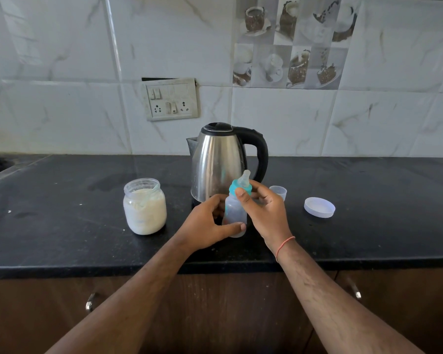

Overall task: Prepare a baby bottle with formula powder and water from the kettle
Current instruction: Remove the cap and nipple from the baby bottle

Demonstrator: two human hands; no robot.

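Note:
A clear baby bottle (234, 213) with a teal collar and a clear teat stands just in front of the steel kettle (219, 159). My left hand (205, 223) grips the bottle's body from the left, thumb across its lower front. My right hand (262, 210) pinches the teal collar (232, 188) at the top, thumb on its front. An open glass jar (145, 206) of white formula powder stands to the left on the black counter (62, 226). The kettle's lid is closed, its black handle to the right.
A small clear cup (278, 191) stands right of the kettle, partly behind my right hand. A white lid (319, 207) lies on the counter further right. A switch and socket plate (171, 99) is on the tiled wall. Cabinet handles (90, 301) sit below the counter edge.

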